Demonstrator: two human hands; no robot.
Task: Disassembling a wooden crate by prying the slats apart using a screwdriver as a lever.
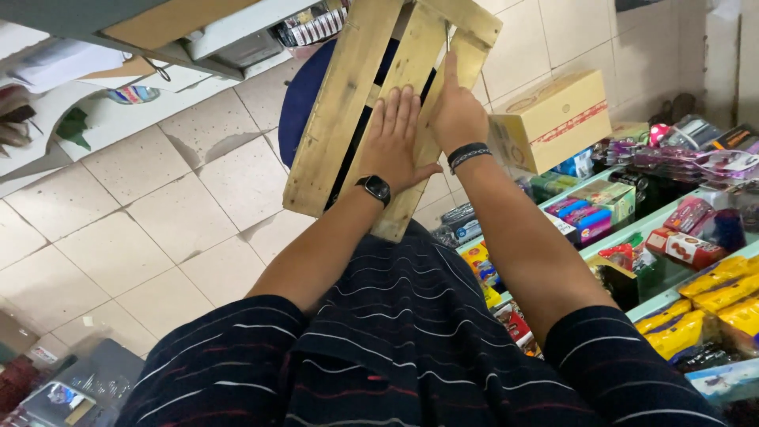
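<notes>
Pale square floor tiles (pixel 158 205), cracked at some corners, fill the ground far below and to the left of the hands, which shows that the work goes on well above the floor. Just left of the hands, and under them, is a crate of rough light-wood slats (pixel 356 103), tilted on end. Behind it shows the edge of a dark blue round seat (pixel 299 95), though whether the crate rests on it cannot be told.

The left hand (pixel 391 142), with a black wristwatch (pixel 375 188), lies open and flat on a middle slat, fingers spread upward, seemingly pressing to steady the crate. The right hand (pixel 455 111), with a dark braided wristband (pixel 468 154), is just beside it on the next slat, fingers reaching up towards the top edge; whether they curl over the edge cannot be told.

Right of the hands a tan cardboard box with a red strip (pixel 553 119) sits above green shelves (pixel 632 229) of bright snack packets.
</notes>
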